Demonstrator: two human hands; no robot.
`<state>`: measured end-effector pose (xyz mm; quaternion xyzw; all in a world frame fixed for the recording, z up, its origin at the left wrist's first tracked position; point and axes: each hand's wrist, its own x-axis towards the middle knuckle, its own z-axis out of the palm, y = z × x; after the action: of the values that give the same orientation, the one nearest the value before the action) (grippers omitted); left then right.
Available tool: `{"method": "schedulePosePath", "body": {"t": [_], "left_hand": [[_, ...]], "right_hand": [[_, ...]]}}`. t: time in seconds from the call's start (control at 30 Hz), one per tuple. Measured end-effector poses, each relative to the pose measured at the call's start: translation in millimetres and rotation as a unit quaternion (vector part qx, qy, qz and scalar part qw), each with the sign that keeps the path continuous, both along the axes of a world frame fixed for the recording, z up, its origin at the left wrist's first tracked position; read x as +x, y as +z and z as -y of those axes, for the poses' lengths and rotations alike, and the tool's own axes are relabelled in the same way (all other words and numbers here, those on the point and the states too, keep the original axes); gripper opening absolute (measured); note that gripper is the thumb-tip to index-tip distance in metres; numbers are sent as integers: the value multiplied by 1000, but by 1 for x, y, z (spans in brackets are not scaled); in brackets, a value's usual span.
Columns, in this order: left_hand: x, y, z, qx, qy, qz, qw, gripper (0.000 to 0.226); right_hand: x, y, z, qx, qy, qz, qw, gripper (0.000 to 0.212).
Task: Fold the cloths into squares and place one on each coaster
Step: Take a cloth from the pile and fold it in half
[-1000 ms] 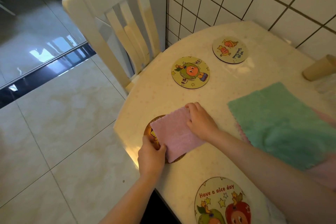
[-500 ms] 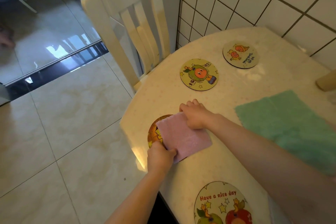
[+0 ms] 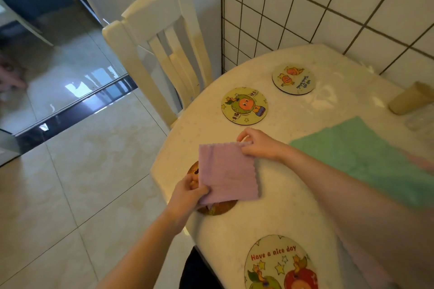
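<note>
Pinching opposite corners of the folded pink cloth [image 3: 226, 173], the left hand [image 3: 187, 192] grips its near corner and the right hand [image 3: 259, 144] its far corner, fingers curled on the fabric. It covers most of a coaster [image 3: 215, 207] at the table [image 3: 293, 195] edge. An unfolded green cloth [image 3: 366, 150] lies to the right.

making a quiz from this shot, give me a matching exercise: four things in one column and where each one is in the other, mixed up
Things:
1. pink cloth
2. green cloth
3. chair
4. "Have a nice day" coaster

Places:
A. at the table's near edge
B. spread flat at the right of the table
C. on the floor beside the table's far left
D. pinched by both hands over a coaster

Pairs: 1-D, 2-B, 3-C, 4-A
</note>
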<state>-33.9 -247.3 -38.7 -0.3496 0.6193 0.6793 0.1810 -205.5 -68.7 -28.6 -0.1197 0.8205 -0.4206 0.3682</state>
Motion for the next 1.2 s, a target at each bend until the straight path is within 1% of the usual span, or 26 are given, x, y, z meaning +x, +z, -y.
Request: {"method": "schedulePosePath", "body": {"t": [0.1, 0.2, 0.27, 0.33, 0.4, 0.5, 0.53, 0.63, 0.7, 0.8, 0.97, 1.1, 1.2], "left_hand": [[-20, 13, 7, 22, 5, -15, 1000, 22], [-56, 20, 12, 45, -8, -37, 998, 18], [-88, 22, 14, 70, -1, -55, 996, 12], [-128, 22, 15, 102, 2, -74, 992, 5], [-170, 21, 15, 124, -17, -80, 989, 3], [-238, 19, 15, 149, -47, -83, 984, 10], [-263, 17, 14, 150, -60, -84, 983, 12], [-320, 14, 7, 119, -92, -93, 984, 24], [-362, 7, -3, 59, -131, -101, 985, 27], [-413, 0, -24, -13, -184, -129, 974, 23], [-474, -14, -63, -43, -238, -167, 956, 13], [-504, -30, -91, -57, -266, -193, 943, 8], [-515, -44, -105, -95, -287, -208, 930, 6]], "right_hand": [[-6, 10, -14, -12, -6, 42, 999, 23], [-17, 17, -30, -42, -67, 103, 992, 6], [-29, 18, -42, -69, -115, 138, 981, 15], [-42, 18, -51, -115, -165, 169, 965, 20], [-60, 18, -58, -158, -237, 187, 940, 20], [-90, 18, -69, -192, -344, 176, 902, 12], [-102, 17, -74, -203, -374, 167, 889, 12], [-127, 16, -86, -223, -443, 140, 857, 21], [-145, 12, -93, -227, -483, 116, 838, 19], [-166, 6, -100, -237, -528, 97, 810, 18], [-192, -14, -118, -237, -602, 65, 760, 11], [-207, -32, -131, -219, -642, 41, 734, 9], [-215, -50, -137, -182, -669, 30, 720, 10]]}}
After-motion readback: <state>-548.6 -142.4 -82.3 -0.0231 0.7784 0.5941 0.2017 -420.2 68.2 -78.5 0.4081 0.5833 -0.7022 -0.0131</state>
